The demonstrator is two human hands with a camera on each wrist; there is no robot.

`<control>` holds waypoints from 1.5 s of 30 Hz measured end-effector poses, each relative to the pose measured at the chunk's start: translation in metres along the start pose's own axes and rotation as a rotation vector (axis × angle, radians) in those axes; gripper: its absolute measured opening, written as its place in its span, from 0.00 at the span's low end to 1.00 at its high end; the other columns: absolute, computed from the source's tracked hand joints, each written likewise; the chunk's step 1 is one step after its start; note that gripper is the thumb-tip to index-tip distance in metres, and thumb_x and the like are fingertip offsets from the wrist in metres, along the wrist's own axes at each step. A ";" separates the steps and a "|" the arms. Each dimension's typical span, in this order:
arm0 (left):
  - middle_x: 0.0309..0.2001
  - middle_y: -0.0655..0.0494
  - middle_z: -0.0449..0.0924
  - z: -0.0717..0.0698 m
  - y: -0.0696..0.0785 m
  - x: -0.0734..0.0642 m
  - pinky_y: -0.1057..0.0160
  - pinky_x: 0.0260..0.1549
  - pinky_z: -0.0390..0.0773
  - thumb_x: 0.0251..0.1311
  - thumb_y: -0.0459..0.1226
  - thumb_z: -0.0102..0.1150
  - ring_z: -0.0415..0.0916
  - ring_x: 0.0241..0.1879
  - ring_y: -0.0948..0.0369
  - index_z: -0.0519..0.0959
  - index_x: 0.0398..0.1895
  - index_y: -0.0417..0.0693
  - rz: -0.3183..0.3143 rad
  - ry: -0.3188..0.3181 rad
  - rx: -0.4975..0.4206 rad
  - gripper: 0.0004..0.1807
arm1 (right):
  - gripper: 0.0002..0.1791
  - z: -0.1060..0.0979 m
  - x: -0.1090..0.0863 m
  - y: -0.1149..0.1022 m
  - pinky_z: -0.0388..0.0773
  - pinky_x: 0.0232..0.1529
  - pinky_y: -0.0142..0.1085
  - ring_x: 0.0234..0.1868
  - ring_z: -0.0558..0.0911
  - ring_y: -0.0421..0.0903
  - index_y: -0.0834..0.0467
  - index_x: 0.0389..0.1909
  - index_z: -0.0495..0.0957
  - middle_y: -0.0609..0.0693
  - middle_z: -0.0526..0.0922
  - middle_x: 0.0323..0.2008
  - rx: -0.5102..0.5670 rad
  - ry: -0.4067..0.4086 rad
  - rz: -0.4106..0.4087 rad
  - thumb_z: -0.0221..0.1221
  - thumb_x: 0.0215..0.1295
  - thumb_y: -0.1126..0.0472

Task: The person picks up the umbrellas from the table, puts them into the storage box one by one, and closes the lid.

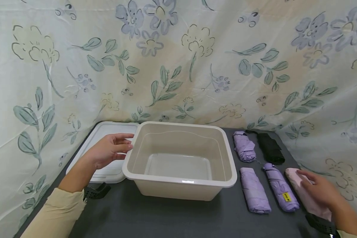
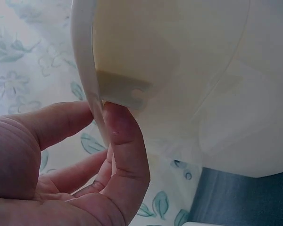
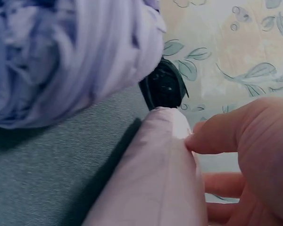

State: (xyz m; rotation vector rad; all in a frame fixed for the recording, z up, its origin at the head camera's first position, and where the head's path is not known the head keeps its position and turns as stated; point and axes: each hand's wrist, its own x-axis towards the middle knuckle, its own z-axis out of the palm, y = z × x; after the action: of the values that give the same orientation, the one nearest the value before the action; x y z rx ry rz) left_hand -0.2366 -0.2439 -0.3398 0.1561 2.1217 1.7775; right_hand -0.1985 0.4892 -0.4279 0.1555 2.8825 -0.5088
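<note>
Left fingers (image 2: pixel 127 150) pinch bin (image 1: pixel 179 192) by rim; close spread right fingers (image 3: pixel 224 134) squarely around pink roll (image 3: pixel 151 176) near right edge of counter (image 1: pixel 172 219)

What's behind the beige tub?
Floral sheet behind the tub; part of the white lid at its left. The lid's right side is partly covered, and the tabletop directly behind is hidden.

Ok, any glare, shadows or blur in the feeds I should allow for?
Head view: small glint on the front rim of the bin, soft shadow on the table below it; left wrist: hazy, floral backdrop washed out at upper left; right wrist: dark shadow beside the pink bundle, close-up purple bundle looking soft.
</note>
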 end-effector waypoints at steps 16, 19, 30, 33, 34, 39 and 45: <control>0.52 0.51 0.77 -0.002 0.003 -0.004 0.58 0.48 0.86 0.67 0.36 0.65 0.82 0.48 0.63 0.60 0.79 0.41 0.009 0.015 0.031 0.39 | 0.47 -0.007 0.009 0.005 0.78 0.47 0.61 0.60 0.69 0.82 0.72 0.72 0.60 0.87 0.64 0.62 0.054 -0.056 0.046 0.60 0.70 0.38; 0.53 0.51 0.77 -0.002 0.002 -0.003 0.57 0.48 0.86 0.67 0.36 0.66 0.82 0.48 0.62 0.62 0.78 0.42 0.008 0.027 0.040 0.39 | 0.48 -0.007 0.009 0.005 0.78 0.47 0.60 0.61 0.69 0.83 0.70 0.72 0.61 0.87 0.63 0.62 0.060 -0.056 0.057 0.61 0.68 0.36; 0.51 0.53 0.78 -0.001 -0.001 -0.001 0.58 0.48 0.86 0.66 0.35 0.67 0.82 0.47 0.63 0.62 0.78 0.42 0.015 0.031 0.030 0.39 | 0.54 -0.004 0.011 0.004 0.76 0.47 0.61 0.59 0.69 0.82 0.67 0.74 0.60 0.88 0.62 0.62 0.046 -0.070 0.130 0.64 0.62 0.31; 0.51 0.54 0.78 0.000 -0.001 -0.001 0.59 0.47 0.86 0.66 0.36 0.67 0.82 0.46 0.63 0.62 0.78 0.42 0.020 0.030 0.024 0.39 | 0.54 -0.004 0.012 0.003 0.76 0.47 0.61 0.59 0.68 0.82 0.66 0.74 0.59 0.88 0.60 0.63 0.054 -0.065 0.141 0.64 0.62 0.32; 0.51 0.54 0.78 0.000 -0.001 -0.001 0.59 0.47 0.86 0.66 0.36 0.67 0.82 0.46 0.63 0.62 0.78 0.42 0.023 0.028 0.024 0.39 | 0.55 -0.004 0.013 0.003 0.75 0.48 0.61 0.59 0.68 0.81 0.66 0.75 0.59 0.88 0.60 0.63 0.060 -0.066 0.148 0.65 0.61 0.32; 0.51 0.53 0.78 0.001 -0.001 0.000 0.59 0.47 0.86 0.66 0.36 0.67 0.82 0.46 0.63 0.61 0.78 0.42 0.029 0.024 0.017 0.40 | 0.58 -0.004 0.016 0.003 0.76 0.47 0.60 0.59 0.68 0.81 0.66 0.75 0.58 0.87 0.59 0.64 0.067 -0.066 0.178 0.66 0.58 0.31; 0.55 0.49 0.76 0.000 0.000 0.001 0.59 0.48 0.86 0.66 0.36 0.67 0.81 0.48 0.62 0.61 0.79 0.42 0.016 0.021 0.026 0.40 | 0.62 -0.003 0.019 0.008 0.76 0.43 0.56 0.57 0.70 0.80 0.66 0.76 0.56 0.87 0.59 0.64 0.059 -0.077 0.181 0.67 0.54 0.27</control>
State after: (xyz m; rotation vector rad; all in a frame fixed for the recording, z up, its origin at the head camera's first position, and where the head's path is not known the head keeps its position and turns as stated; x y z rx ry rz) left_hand -0.2378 -0.2433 -0.3398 0.1626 2.1649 1.7685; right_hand -0.2162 0.4989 -0.4321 0.3928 2.7457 -0.5534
